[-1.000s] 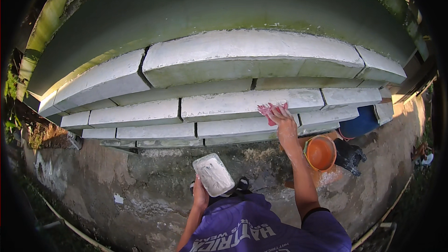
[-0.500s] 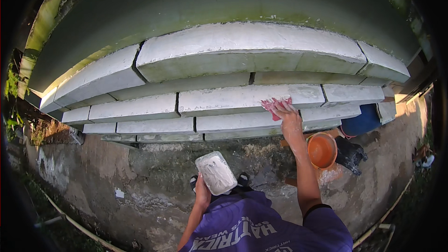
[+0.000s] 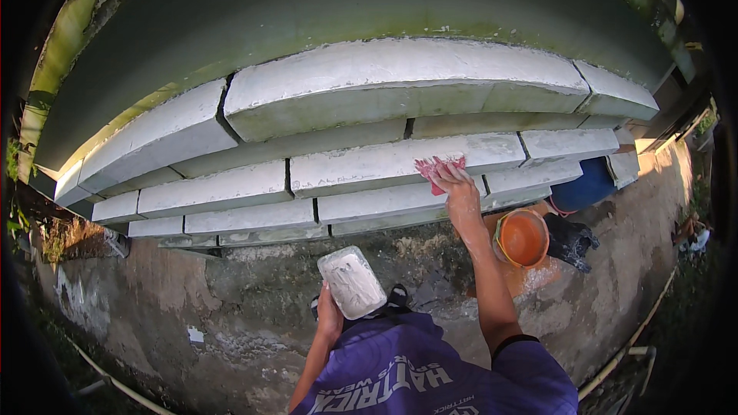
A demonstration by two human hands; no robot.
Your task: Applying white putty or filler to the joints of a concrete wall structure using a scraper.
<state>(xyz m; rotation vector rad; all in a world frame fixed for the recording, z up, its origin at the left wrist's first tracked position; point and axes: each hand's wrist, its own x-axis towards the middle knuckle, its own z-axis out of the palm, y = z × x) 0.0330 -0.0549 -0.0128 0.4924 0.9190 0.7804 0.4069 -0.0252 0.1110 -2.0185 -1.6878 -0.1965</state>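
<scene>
My right hand (image 3: 459, 192) is closed on a crumpled red and white cloth (image 3: 440, 170). The cloth presses against the top of a whitened concrete ledge (image 3: 361, 163), near that block's right half. In front of my body, my left hand (image 3: 329, 313) grips the left edge of a shallow rectangular tray (image 3: 352, 283). White paste is smeared over the tray's inside. Its thumb shows at the rim, while the other fingers are hidden beneath.
Stepped ledges with dark joints (image 3: 289, 178) run across ahead below a greenish wall (image 3: 369, 0). An orange bucket (image 3: 523, 238) stands right of my right forearm, beside a black crumpled bag (image 3: 569, 242) and a blue container (image 3: 588, 184). A pale pipe (image 3: 630, 350) edges the stained concrete floor (image 3: 254, 315).
My right hand and the cloth have shifted a little left along the ledge. The left hand still holds the tray. The whole view has turned slightly.
</scene>
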